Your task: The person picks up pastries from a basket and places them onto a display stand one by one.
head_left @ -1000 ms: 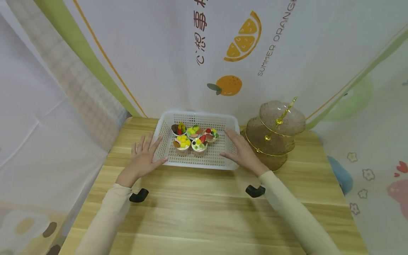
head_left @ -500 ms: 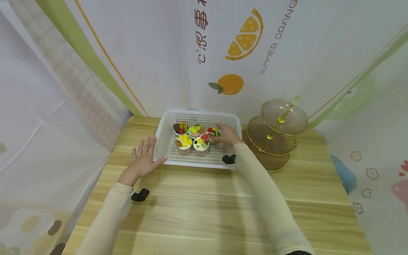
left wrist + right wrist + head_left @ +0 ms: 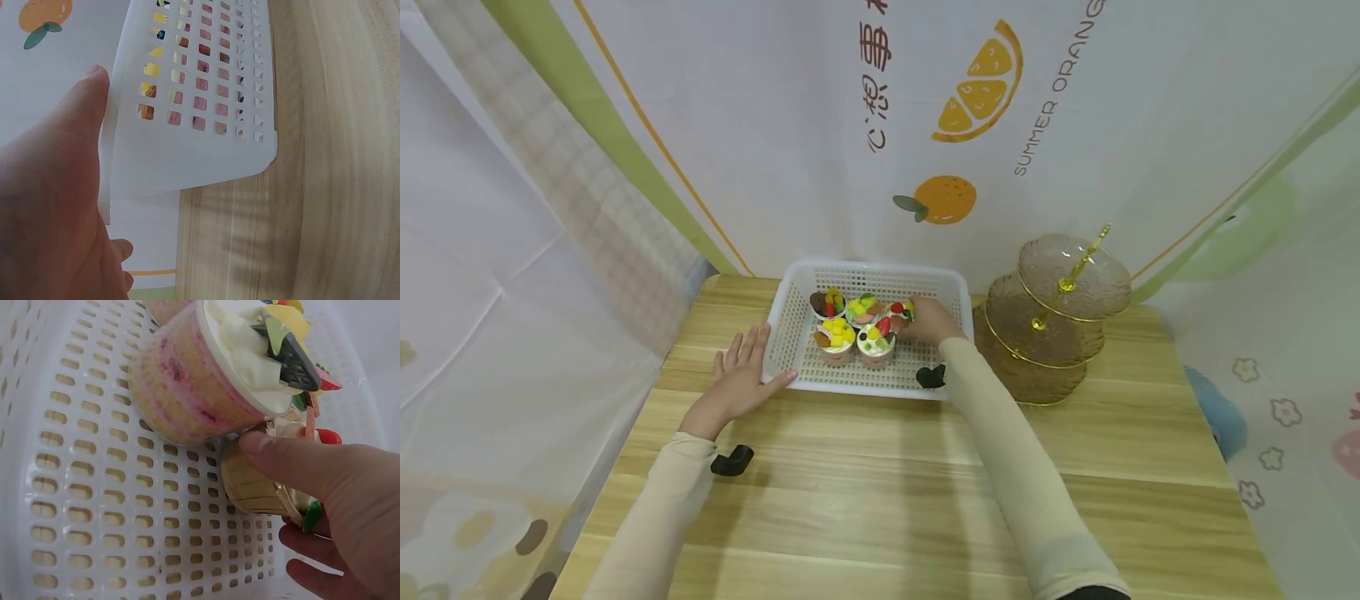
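A white perforated plastic basket (image 3: 850,387) holds several toy dessert cups with fruit toppings. My right hand (image 3: 931,322) reaches inside at the right and grips a cupcake (image 3: 250,481) in a beige pleated wrapper, thumb on one side and fingers on the other. Beside it stands a clear-walled dessert cup (image 3: 181,387) with pink layers and white cream. A cup topped with yellow cubes (image 3: 837,340) sits to its left, with a chocolate-topped cup (image 3: 828,304) behind. My left hand (image 3: 737,387) rests at the basket's left rim, fingers extended, thumb along the edge.
Right of the basket stands a three-tier stand (image 3: 1045,337) with translucent, gold-rimmed plates and a gold handle. Both rest on a wooden table (image 3: 842,492). A white printed curtain (image 3: 805,167) hangs close behind the basket.
My right hand has moved left from the basket's right rim into the basket and closed its fingers on the back-right cupcake. My left hand has stayed at the left rim.
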### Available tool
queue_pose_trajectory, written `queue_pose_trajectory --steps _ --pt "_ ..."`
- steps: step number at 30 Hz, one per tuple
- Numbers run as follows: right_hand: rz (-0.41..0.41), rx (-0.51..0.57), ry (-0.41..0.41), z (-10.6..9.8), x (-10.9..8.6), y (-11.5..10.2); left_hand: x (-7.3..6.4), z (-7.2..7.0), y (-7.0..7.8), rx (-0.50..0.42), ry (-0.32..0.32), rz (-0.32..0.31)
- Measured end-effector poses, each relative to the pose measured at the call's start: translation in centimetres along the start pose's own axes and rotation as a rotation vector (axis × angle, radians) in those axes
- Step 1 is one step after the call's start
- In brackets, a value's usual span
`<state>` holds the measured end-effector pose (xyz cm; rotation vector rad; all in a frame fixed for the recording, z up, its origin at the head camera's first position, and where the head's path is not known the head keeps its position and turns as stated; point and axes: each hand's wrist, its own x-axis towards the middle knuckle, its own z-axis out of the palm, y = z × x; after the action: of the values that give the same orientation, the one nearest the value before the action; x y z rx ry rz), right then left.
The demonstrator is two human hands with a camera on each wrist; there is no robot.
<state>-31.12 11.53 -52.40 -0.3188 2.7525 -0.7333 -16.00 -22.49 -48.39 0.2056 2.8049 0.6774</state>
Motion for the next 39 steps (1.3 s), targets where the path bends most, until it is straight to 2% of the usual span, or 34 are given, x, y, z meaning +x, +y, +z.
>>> queue_pose_trajectory --steps 7,12,19,30,35,39 --pt "0.027 0.003 -0.006 0.0 -0.2 -0.2 0.1 0.1 -0.1 -0.009 -0.003 -0.005" --pt "0.054 0.045 0.044 -1.3 -1.3 -1.3 0.2 0.0 0.0 -0.007 0.002 0.000" --pt "0.015 0.164 0.124 -3.6 -2.9 -1.8 0.1 -0.2 0.2 -0.013 -0.009 0.001" --pt "-0.088 0.309 0.182 -6.1 -5.7 -2.6 0.0 0.0 0.2 -0.006 -0.010 -0.002" --pt "-0.110 0.385 0.199 -6.7 -7.8 -2.9 0.1 0.0 0.2 -0.006 -0.008 -0.006" --pt "-0.118 0.401 0.223 -7.5 -9.7 -3.0 0.0 0.0 0.1 -0.005 -0.005 -0.005"
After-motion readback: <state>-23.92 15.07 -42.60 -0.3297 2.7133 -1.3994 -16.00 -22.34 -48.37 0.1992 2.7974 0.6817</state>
